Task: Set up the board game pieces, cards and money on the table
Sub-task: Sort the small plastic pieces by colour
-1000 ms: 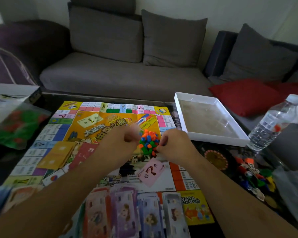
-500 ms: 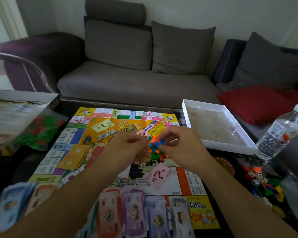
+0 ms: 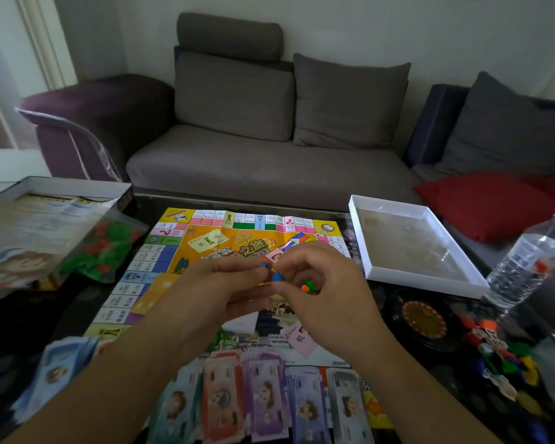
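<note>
Head view: at frame centre, over the game board (image 3: 237, 245), the left hand (image 3: 218, 293) and right hand (image 3: 321, 293) meet — both pinching a small bundle of coloured pieces (image 3: 277, 277), blue ones showing between the fingertips. Paper money (image 3: 263, 402) fans along the lower edge — white box tray (image 3: 420, 277) at right.

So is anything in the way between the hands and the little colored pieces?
No. The left hand and right hand already pinch at the little colored pieces above the game board. Nothing visible sits between them.
</note>
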`<state>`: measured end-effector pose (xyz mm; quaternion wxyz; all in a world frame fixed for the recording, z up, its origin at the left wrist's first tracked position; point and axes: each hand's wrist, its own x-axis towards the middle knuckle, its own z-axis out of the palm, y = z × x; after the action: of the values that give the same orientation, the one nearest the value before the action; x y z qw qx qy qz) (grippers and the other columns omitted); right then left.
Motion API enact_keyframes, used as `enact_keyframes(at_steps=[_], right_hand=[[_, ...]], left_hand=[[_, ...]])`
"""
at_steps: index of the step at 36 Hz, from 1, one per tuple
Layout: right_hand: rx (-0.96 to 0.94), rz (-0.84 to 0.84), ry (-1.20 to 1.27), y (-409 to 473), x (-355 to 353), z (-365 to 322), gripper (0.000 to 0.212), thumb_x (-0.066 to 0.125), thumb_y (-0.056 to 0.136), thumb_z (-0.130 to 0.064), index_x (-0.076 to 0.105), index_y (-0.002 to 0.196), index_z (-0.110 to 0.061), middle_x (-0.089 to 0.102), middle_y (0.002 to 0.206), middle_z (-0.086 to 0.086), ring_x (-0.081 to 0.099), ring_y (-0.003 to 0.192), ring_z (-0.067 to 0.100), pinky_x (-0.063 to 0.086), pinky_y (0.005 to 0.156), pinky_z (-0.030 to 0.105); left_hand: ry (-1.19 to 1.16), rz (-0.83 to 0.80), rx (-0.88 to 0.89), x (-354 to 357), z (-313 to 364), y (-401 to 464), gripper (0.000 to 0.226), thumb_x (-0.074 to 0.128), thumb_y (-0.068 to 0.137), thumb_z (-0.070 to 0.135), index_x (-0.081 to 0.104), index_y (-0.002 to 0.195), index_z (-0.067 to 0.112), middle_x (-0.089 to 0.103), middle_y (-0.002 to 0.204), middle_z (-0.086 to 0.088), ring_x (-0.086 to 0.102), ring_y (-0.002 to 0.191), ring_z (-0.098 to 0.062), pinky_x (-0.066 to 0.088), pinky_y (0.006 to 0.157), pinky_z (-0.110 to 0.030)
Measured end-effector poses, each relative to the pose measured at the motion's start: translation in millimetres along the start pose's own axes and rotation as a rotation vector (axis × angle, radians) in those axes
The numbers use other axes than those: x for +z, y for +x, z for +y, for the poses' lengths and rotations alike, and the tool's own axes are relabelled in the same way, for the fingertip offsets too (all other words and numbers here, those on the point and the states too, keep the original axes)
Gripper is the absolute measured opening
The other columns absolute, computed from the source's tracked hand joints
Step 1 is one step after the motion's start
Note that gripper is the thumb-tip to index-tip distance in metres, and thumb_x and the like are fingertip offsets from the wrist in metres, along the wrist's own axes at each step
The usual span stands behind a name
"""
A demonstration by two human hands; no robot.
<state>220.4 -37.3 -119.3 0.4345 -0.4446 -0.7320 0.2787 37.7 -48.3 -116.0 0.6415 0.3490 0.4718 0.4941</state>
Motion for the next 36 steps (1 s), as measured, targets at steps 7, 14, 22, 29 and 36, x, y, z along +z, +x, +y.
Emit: enact_keyframes(at_steps=[7,14,22,29,36], right_hand=[[0.030,0.039,0.071,-1.3,0.7,3.2,0.027,0.074,0.093,-0.002,0.081,0.103,-0.026,0.072,0.105,-0.012,0.070,0.103,0.008,0.059,0.089,0.028],[0.109,0.008,0.131,-1.6,4.2,-2.2,0.032,0.067,0.099,-0.004,0.080,0.103,-0.033,0.076,0.100,-0.010,0.072,0.095,0.015,0.064,0.078,0.039],[0.228,0.077,0.384,-3.7,5.6,-4.6,0.021,0.070,0.095,0.000,0.080,0.092,-0.018,0.079,0.091,0.003,0.075,0.081,0.025,0.062,0.066,0.031],[0.344,0.084,0.576,-2.1,2.6,-4.8,0.016,0.069,0.093,0.005,0.078,0.095,-0.008,0.078,0.094,0.013,0.072,0.075,0.024,0.058,0.061,0.029],[0.358,0.094,0.560,-1.5,-1.3,-6.4,0.012,0.070,0.093,0.005,0.077,0.097,-0.003,0.078,0.088,0.015,0.073,0.071,0.026,0.061,0.066,0.029]], left_hand=[[0.013,-0.019,0.045,-2.5,-2.1,0.1,0.023,0.072,0.086,0.001,0.078,0.109,0.002,0.078,0.103,-0.022,0.078,0.096,-0.031,0.064,0.076,-0.031],[0.000,-0.063,0.045,-3.1,-2.2,-1.1,0.019,0.069,0.090,0.001,0.080,0.105,0.003,0.078,0.101,-0.021,0.078,0.094,-0.028,0.064,0.077,-0.030],[-0.027,-0.081,0.097,-1.5,-8.0,-0.9,0.030,0.074,0.077,0.006,0.080,0.107,0.003,0.078,0.101,-0.022,0.078,0.095,-0.032,0.065,0.080,-0.032],[0.144,-0.033,0.257,3.4,-13.1,-0.3,0.026,0.071,0.089,0.004,0.080,0.113,0.010,0.080,0.101,-0.009,0.078,0.093,-0.026,0.065,0.082,-0.034],[0.261,-0.009,0.366,6.1,-15.4,-3.3,0.025,0.071,0.091,0.006,0.080,0.113,0.013,0.080,0.099,-0.004,0.077,0.091,-0.023,0.065,0.079,-0.034]])
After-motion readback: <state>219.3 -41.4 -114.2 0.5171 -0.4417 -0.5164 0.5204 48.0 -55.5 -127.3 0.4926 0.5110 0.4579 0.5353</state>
